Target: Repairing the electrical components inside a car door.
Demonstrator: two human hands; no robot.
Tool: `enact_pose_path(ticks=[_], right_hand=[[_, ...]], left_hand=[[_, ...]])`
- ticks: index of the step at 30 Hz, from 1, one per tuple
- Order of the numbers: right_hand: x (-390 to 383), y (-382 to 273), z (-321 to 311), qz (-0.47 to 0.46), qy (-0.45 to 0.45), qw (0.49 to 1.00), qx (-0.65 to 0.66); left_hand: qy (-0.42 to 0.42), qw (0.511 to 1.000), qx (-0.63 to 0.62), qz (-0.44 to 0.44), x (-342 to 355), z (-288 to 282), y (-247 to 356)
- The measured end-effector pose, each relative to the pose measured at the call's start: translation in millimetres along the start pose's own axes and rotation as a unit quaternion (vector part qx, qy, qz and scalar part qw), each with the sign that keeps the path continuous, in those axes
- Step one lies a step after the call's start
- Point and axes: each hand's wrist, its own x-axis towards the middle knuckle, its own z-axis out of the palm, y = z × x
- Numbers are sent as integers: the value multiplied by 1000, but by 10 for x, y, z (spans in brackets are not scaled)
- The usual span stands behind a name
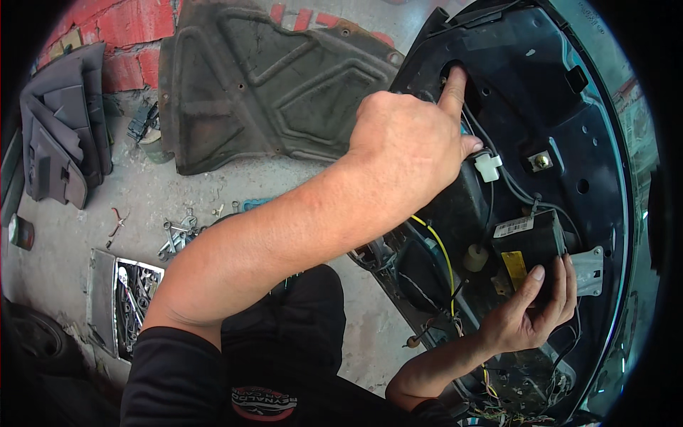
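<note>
My left hand (413, 135) reaches across to the dark metal panel (597, 135). Its index finger stretches into an oval opening, while the thumb rests by a white plug connector (488, 167) on a black cable. The other fingers curl out of sight, and a sliver of teal shows between thumb and index finger; I cannot make out what it is. Lower down, my right hand (533, 309) grips a black box-shaped module (537, 238) with white and yellow labels. A silver metal bracket (589, 272) sticks out on the module's right side.
A yellow cable (445, 252) and loose wires run along the car's edge. A dark hood liner (235, 92) leans at the back. Grey trim panels (64, 128), pliers (117, 223), wrenches (183, 231) and a metal toolbox (104, 302) are on the floor to the left.
</note>
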Motion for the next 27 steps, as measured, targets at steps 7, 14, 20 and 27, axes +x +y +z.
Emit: enact_pose_path(ticks=[7, 14, 20, 27], right_hand=[[80, -135, 18, 93, 56, 994, 34], [529, -1181, 558, 156, -26, 548, 822], [694, -1408, 1389, 310, 65, 473, 822], [668, -1502, 1406, 296, 61, 591, 748]], left_hand=[[-30, 998, -36, 49, -18, -149, -268], [67, 989, -106, 81, -345, -36, -335], [76, 968, -229, 64, -479, 144, -426], [47, 954, -285, 76, -422, 198, -555]])
